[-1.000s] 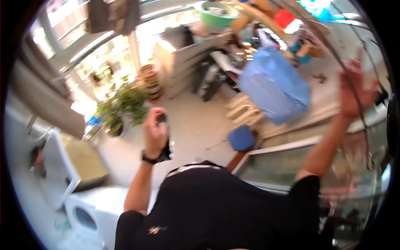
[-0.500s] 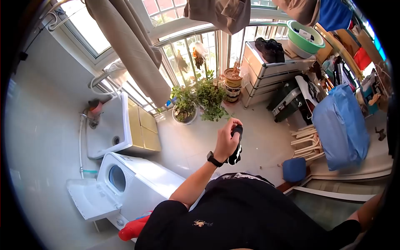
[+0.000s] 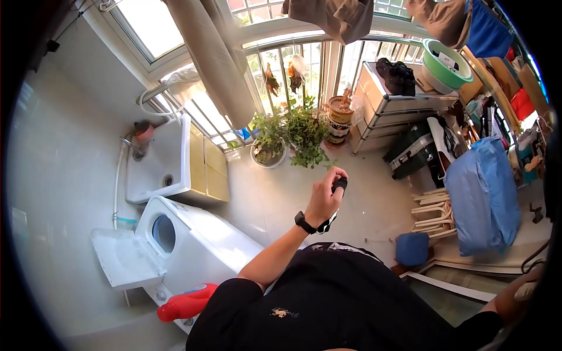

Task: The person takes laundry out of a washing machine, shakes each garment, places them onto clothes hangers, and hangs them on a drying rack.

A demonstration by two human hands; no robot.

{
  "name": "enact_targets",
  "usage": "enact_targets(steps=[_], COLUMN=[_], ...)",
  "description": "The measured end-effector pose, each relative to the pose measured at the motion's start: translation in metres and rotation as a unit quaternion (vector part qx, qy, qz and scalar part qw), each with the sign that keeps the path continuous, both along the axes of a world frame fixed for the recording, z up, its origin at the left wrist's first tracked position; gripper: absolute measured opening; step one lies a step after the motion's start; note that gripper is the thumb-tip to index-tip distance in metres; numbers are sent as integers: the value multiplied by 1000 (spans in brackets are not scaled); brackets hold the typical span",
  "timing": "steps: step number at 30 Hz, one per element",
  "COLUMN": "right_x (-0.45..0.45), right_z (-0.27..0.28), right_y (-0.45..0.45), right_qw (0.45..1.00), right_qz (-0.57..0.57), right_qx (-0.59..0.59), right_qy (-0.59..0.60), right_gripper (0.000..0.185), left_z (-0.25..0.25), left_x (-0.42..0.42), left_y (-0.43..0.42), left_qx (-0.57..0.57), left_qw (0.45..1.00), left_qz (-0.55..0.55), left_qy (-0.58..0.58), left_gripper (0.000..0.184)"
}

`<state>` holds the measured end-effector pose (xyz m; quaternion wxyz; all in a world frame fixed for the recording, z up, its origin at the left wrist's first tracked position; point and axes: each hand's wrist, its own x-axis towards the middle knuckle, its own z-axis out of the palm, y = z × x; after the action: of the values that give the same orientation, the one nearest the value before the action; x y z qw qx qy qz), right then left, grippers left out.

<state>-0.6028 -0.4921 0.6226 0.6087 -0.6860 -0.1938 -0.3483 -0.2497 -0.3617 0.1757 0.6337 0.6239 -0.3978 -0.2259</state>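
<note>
My left hand point(image 3: 326, 199), with a black watch on its wrist, is closed in front of my body. In it is a black item with white marks point(image 3: 339, 185), perhaps cloth; most of it is hidden behind the hand and wrist. Just beyond the fingers are the leaves of a potted plant point(image 3: 305, 137). Only my right forearm shows at the lower right edge, near a door frame; the hand itself is out of view. To the left, a white washing machine point(image 3: 205, 234) stands with its lid raised, and a red bottle point(image 3: 187, 303) lies on or beside it.
A white sink point(image 3: 155, 169) on a yellow cabinet point(image 3: 209, 169) is at the left. Drawers point(image 3: 389, 105) hold black shoes point(image 3: 396, 76) and a green-rimmed basin point(image 3: 446, 64). A dark green case point(image 3: 413, 149), blue bags point(image 3: 483, 196) and a blue stool point(image 3: 412, 248) line the right side.
The view has shifted, so the room appears slightly further right and more of the red bottle shows. My left hand keeps hold of the black item, which is turned more out of sight.
</note>
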Motion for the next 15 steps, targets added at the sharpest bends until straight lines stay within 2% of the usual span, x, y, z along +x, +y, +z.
enact_targets(steps=[3,7,10,11,12,13,14,15], right_x=[-25,-41,-4,18,40,46,62,70], right_z=[-76,-209,-274,-290,-308,-337,-350,-368], right_y=[-12,-6,14,19,22,18,20,22], right_qw=[987,929,906,883,851,795,760,758], right_qz=[-151,-354,-290,-225,-139,-138,-102,-74], right_qx=[30,90,137,122,179,189,160,130], right_qy=[-39,58,278,395,474,559,621,635], right_gripper=[97,92,91,84,74,66,64,64], left_z=[4,-3,-21,-35,-29,-37,-52,-56], left_x=[4,11,28,36,40,48,53,54], left_y=[2,9,0,-8,-11,-16,-24,-28], left_qx=[2,22,75,71,113,129,137,141], left_qw=[1000,997,987,978,972,965,956,952], left_qz=[20,67,82,100,95,86,94,100], left_qy=[-23,-37,-119,-172,-185,-214,-240,-252], left_gripper=[24,15,14,14,14,15,17,17])
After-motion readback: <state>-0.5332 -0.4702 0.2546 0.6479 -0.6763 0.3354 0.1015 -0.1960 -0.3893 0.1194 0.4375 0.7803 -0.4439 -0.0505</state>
